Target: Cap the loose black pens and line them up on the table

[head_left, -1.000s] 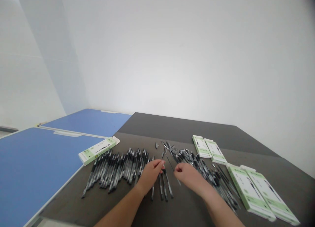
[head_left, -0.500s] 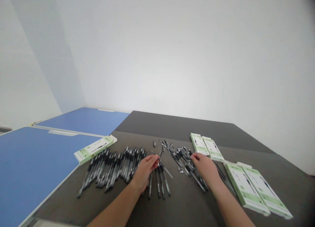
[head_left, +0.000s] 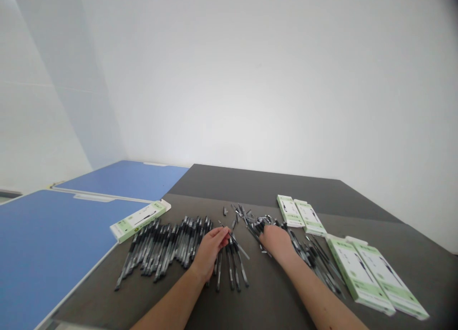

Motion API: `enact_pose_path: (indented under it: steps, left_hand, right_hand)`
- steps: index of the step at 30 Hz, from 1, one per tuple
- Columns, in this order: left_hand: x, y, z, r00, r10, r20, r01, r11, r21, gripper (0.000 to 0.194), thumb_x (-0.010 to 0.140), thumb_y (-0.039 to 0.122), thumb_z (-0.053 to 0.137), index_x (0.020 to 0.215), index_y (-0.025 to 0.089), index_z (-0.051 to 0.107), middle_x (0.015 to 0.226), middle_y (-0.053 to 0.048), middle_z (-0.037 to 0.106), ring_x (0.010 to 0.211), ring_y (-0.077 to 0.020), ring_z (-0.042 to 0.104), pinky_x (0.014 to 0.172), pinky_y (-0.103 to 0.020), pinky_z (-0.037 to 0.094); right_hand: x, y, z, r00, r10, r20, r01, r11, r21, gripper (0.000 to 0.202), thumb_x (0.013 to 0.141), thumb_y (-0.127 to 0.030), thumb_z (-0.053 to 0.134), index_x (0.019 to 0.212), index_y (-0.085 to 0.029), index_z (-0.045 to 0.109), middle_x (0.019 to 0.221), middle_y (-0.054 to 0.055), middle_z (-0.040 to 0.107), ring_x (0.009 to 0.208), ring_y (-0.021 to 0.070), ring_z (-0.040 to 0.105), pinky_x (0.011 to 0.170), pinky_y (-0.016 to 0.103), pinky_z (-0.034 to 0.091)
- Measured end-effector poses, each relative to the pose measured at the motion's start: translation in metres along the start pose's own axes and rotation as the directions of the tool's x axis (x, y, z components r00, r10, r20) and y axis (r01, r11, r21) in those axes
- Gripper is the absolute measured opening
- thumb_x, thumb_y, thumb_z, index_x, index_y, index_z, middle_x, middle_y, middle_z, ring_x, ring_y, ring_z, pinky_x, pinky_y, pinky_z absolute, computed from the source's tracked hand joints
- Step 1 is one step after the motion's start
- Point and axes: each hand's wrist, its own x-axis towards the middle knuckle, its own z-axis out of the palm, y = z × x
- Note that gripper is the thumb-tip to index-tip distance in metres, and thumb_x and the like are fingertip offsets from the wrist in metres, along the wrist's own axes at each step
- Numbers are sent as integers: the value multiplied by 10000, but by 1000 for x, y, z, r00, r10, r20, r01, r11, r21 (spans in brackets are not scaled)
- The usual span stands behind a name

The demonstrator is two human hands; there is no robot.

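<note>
My left hand (head_left: 212, 249) is closed in a pinch on a slim clear pen (head_left: 242, 250), which slants down to the right from the fingertips. Below and beside it, several pens with black grips fan out on the table. My right hand (head_left: 275, 240) reaches down into a loose heap of pen parts (head_left: 253, 229), fingers curled together; what they grip, if anything, is hidden. To the left lies a broad row of pens (head_left: 171, 246), side by side. More pens (head_left: 322, 265) lie under and to the right of my right forearm.
A green-and-white pen box (head_left: 141, 220) lies at the row's left end. Two boxes (head_left: 290, 210) lie behind the heap, and two larger-looking ones (head_left: 361, 272) at the right. A small black cap (head_left: 225, 210) sits apart on the dark table (head_left: 250, 177). Blue panels (head_left: 71, 253) adjoin at left.
My right hand has moved left into the heap, uncovering pens on its right. My left hand keeps its pinch on the pen, nearly still. The view has shifted slightly.
</note>
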Motion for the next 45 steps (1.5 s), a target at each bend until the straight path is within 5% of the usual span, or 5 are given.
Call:
enact_pose_path:
  steps: [6,12,34,40,45]
  left_hand:
    - [-1,6,-1,994,30,-102,-43,990,-133,294,651,385,690,779,121,668,690,-13,617,618,-95,544,614,-206,444]
    - [4,10,-10,971,72,-226,-134,953,-273,235,648,337,706,759,135,659,711,1,620,634,-82,552,620,-193,441]
    - [3,12,-9,956,122,-267,-140,989,-49,323,611,398,713,784,127,675,690,-8,624,626,-107,541,624,-218,420]
    - [-1,17,-7,958,216,-187,-171,958,231,287,702,423,620,762,144,651,675,7,597,644,-121,516,624,-217,393]
    - [-12,19,6,958,215,191,-281,838,468,240,755,379,559,803,177,678,776,-23,645,736,-160,557,691,-244,418]
  right_hand:
    - [-21,-5,-18,990,-138,12,134,974,185,260,804,-264,404,754,-171,641,756,63,690,717,170,627,604,221,381]
    - [-49,-7,1,937,-346,50,277,822,497,216,772,-211,408,726,-178,617,660,-7,661,560,107,583,537,178,359]
    - [-63,-8,-1,895,-446,-28,423,824,377,166,752,-199,476,655,-213,610,694,-2,661,685,139,590,592,214,320]
    - [-62,-8,2,894,-444,-66,441,842,312,158,746,-162,477,702,-217,619,749,9,664,739,152,590,637,224,333]
    - [-63,-12,0,881,-459,-117,467,802,372,164,781,-214,476,653,-207,578,671,-7,610,659,136,549,586,218,314]
